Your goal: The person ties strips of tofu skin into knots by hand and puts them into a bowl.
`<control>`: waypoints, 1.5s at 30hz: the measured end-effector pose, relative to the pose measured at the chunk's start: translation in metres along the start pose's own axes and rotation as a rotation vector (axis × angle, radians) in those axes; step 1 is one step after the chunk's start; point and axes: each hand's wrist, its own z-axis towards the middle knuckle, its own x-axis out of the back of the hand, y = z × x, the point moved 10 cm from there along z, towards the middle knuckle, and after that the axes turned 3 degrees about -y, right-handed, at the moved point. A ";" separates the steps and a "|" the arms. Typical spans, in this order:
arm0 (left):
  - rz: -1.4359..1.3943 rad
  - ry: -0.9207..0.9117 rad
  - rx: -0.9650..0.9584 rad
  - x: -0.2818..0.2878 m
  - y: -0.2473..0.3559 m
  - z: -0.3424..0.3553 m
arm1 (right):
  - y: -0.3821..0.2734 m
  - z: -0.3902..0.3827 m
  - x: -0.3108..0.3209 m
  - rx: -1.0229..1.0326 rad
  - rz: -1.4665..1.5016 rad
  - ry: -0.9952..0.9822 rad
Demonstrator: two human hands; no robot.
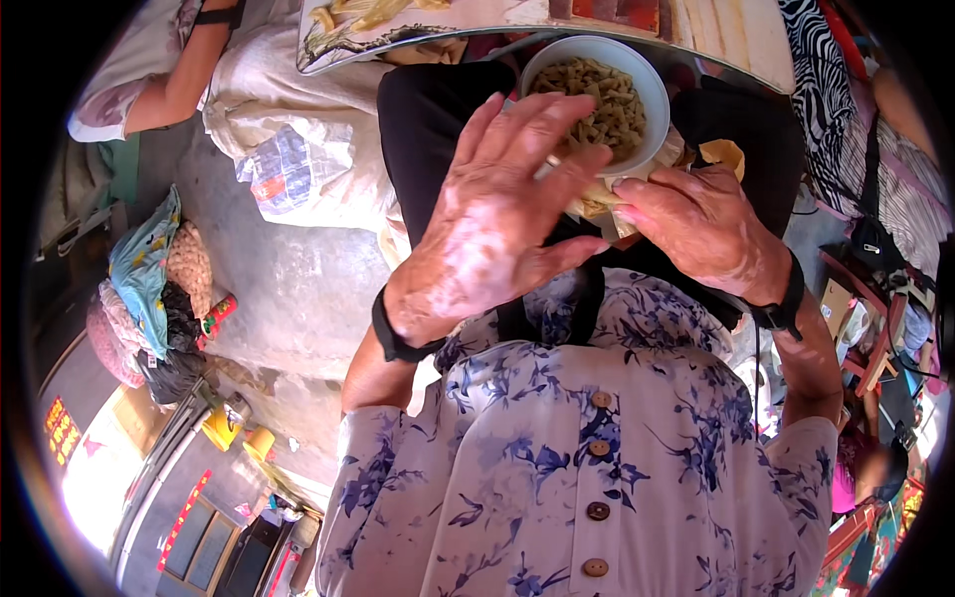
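Note:
My left hand is open, fingers apart, over the near left of a pale bowl holding greenish-brown chopped pieces. My right hand pinches a pale tan strip just below the bowl, with its tip pointing left toward my left hand's fingers. The bowl sits between my dark-trousered knees. Some pale, crumpled material lies partly hidden beneath it and my hands. A board at the top carries more pale strips at its left end.
Another person's arm is at upper left, near a white sack. Piled cloths and bags lie on the grey floor. At right are striped fabric, wooden furniture and other people.

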 end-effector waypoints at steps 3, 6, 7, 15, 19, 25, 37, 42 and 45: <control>0.071 -0.044 -0.125 -0.011 0.014 0.012 | 0.006 0.001 0.004 -0.066 0.036 0.041; -0.079 -0.048 -0.155 -0.021 0.011 0.007 | 0.014 0.001 0.001 -0.151 0.139 -0.054; -0.191 -0.075 -0.171 -0.026 0.011 0.006 | 0.011 0.002 0.005 -0.138 0.169 -0.067; -0.690 -0.370 0.134 -0.030 -0.019 -0.026 | 0.007 -0.006 -0.004 -0.141 0.304 -0.117; -0.776 -0.230 0.268 -0.021 -0.035 -0.022 | 0.017 0.002 0.001 -0.136 0.303 -0.024; -0.697 -0.103 0.328 -0.002 -0.070 0.018 | 0.061 0.021 0.020 -0.194 0.195 0.048; -0.577 0.039 0.253 -0.011 -0.123 0.113 | 0.161 0.038 0.045 -0.282 0.201 0.131; -0.566 0.027 0.266 -0.018 -0.138 0.124 | 0.183 0.042 0.036 -0.383 0.153 -0.036; -0.551 0.049 0.250 -0.023 -0.149 0.132 | 0.190 0.041 0.038 -0.335 0.159 0.037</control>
